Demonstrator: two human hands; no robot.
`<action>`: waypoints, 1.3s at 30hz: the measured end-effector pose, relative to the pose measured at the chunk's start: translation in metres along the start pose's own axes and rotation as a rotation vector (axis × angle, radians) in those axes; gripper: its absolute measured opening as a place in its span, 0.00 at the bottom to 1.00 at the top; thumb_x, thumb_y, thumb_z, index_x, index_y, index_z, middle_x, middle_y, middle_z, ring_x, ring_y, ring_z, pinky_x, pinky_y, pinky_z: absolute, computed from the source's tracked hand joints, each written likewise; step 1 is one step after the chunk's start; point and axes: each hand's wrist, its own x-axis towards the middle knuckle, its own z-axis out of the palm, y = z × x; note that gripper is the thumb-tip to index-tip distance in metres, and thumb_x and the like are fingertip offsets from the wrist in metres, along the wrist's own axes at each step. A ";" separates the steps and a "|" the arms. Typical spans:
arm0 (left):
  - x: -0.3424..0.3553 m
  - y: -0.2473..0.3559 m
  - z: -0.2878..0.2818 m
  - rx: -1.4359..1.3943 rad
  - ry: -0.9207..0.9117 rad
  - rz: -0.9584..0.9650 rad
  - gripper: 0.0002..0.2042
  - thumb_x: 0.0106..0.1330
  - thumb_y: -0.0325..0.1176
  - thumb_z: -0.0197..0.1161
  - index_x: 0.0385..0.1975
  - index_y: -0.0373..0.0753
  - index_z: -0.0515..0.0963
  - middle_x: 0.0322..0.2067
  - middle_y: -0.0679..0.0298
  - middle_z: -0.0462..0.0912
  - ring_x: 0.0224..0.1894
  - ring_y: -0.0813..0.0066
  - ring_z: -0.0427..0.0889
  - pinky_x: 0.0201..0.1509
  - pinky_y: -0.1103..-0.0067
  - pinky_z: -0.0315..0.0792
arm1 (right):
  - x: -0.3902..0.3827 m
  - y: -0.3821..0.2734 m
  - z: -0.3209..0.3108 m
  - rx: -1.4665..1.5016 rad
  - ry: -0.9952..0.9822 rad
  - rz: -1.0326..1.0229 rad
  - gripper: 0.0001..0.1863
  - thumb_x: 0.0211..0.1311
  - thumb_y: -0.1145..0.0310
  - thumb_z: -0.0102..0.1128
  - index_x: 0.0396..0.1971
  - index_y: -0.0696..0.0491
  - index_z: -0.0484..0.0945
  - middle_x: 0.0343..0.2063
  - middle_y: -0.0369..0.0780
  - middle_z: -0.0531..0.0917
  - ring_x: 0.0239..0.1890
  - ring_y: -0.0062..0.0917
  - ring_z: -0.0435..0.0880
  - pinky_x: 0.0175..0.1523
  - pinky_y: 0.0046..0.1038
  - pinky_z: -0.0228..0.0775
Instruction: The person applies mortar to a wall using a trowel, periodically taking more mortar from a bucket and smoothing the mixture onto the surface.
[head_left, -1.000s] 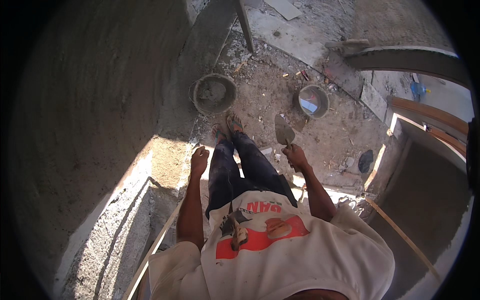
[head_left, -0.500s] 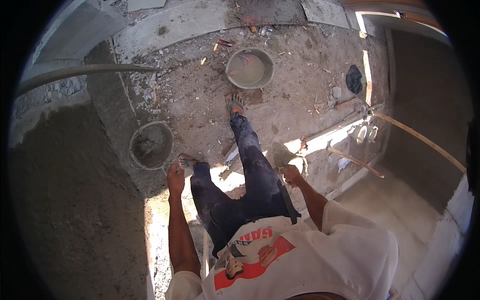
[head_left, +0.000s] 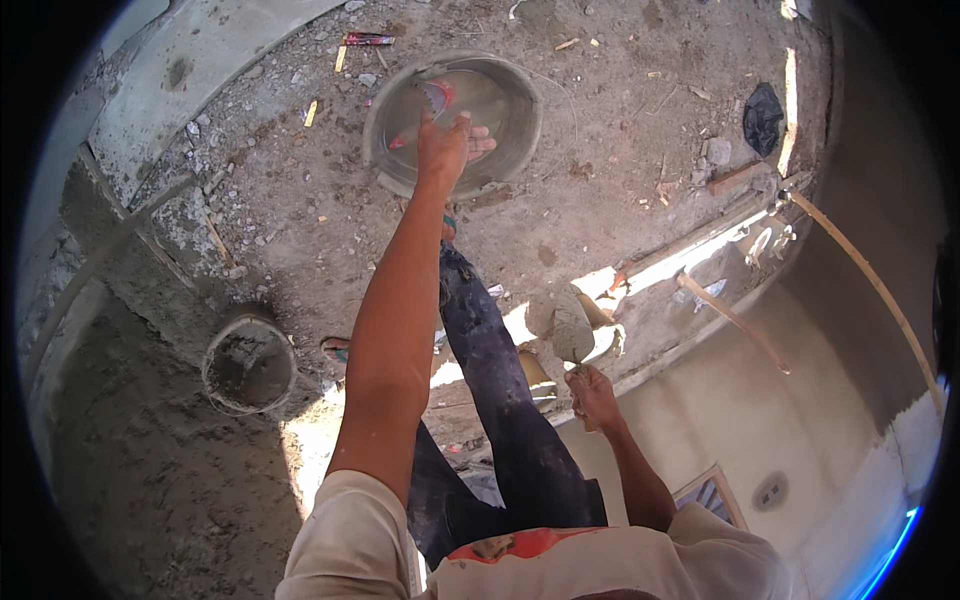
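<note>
The left hand [head_left: 445,145] is stretched far out, fingers spread and loosely open, above a round grey pan [head_left: 520,95] that sits on the rubble-strewn floor [head_left: 620,120]. It grips nothing that can be made out; whether the fingertips touch the pan cannot be told. The pan looks shallow and holds a thin, watery grey film, with a small red-and-pale object [head_left: 437,95] lying inside, just beyond the fingers; what it is cannot be told.

The right hand [head_left: 592,392] is shut around the handle of a trowel [head_left: 572,328], held low beside the person's leg, blade up. A lump of grey mortar sits on the blade. The trowel seems stiff and light enough for one hand, but the wet load makes it front-heavy and apt to slide off if tilted, so a firm grip at the handle with the blade kept level suits it.

The pan is probably metal, rigid, and fairly heavy with liquid in it; its rim is the natural place to hold, and the contents would slosh if it tips.

A second bucket [head_left: 210,375] stands well apart at the left against a rough plastered wall [head_left: 130,500], caked with grey mortar inside.
</note>
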 end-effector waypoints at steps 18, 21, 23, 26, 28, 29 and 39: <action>-0.145 -0.069 -0.058 0.407 0.416 0.726 0.15 0.68 0.16 0.61 0.52 0.33 0.84 0.48 0.49 0.88 0.48 0.57 0.89 0.54 0.68 0.82 | 0.007 -0.049 0.012 -0.151 -0.039 -0.096 0.10 0.74 0.61 0.63 0.39 0.51 0.75 0.17 0.30 0.71 0.12 0.13 0.70 0.15 0.22 0.62; -0.233 -0.064 -0.093 0.303 0.534 0.731 0.15 0.69 0.16 0.59 0.53 0.34 0.84 0.48 0.51 0.88 0.49 0.60 0.89 0.54 0.70 0.82 | 0.004 -0.065 0.017 -0.172 -0.092 -0.202 0.07 0.75 0.64 0.61 0.43 0.50 0.74 0.17 0.29 0.70 0.11 0.12 0.68 0.14 0.22 0.61; -0.284 -0.072 -0.131 0.331 0.655 0.689 0.14 0.71 0.17 0.58 0.53 0.34 0.84 0.46 0.53 0.88 0.49 0.63 0.89 0.53 0.71 0.81 | 0.005 -0.068 0.019 -0.195 -0.110 -0.276 0.07 0.75 0.65 0.61 0.44 0.51 0.74 0.17 0.29 0.70 0.11 0.12 0.68 0.14 0.22 0.61; -0.338 -0.100 -0.206 0.270 0.829 0.528 0.12 0.76 0.21 0.58 0.54 0.31 0.82 0.46 0.58 0.89 0.48 0.71 0.88 0.55 0.78 0.78 | -0.005 -0.076 0.034 -0.301 -0.067 -0.294 0.09 0.74 0.63 0.62 0.42 0.52 0.75 0.16 0.29 0.70 0.12 0.13 0.68 0.16 0.22 0.62; -0.353 -0.121 -0.254 -0.053 0.938 0.426 0.12 0.79 0.26 0.54 0.55 0.29 0.80 0.43 0.57 0.88 0.45 0.73 0.88 0.53 0.79 0.78 | -0.007 -0.075 0.037 -0.379 -0.044 -0.318 0.11 0.73 0.62 0.63 0.41 0.54 0.77 0.15 0.30 0.71 0.12 0.13 0.69 0.16 0.22 0.63; -0.356 -0.140 -0.288 -0.084 0.963 0.403 0.12 0.80 0.28 0.53 0.54 0.28 0.79 0.41 0.57 0.88 0.42 0.74 0.88 0.51 0.79 0.79 | -0.009 -0.072 0.040 -0.422 -0.060 -0.341 0.11 0.73 0.62 0.63 0.41 0.54 0.77 0.15 0.30 0.71 0.12 0.14 0.69 0.16 0.22 0.63; -0.353 -0.162 -0.345 0.207 0.945 0.487 0.08 0.76 0.26 0.59 0.49 0.31 0.81 0.34 0.58 0.85 0.34 0.70 0.86 0.43 0.74 0.80 | -0.005 -0.058 0.033 -0.679 -0.095 -0.426 0.13 0.71 0.62 0.63 0.41 0.57 0.77 0.14 0.32 0.73 0.11 0.16 0.71 0.16 0.24 0.64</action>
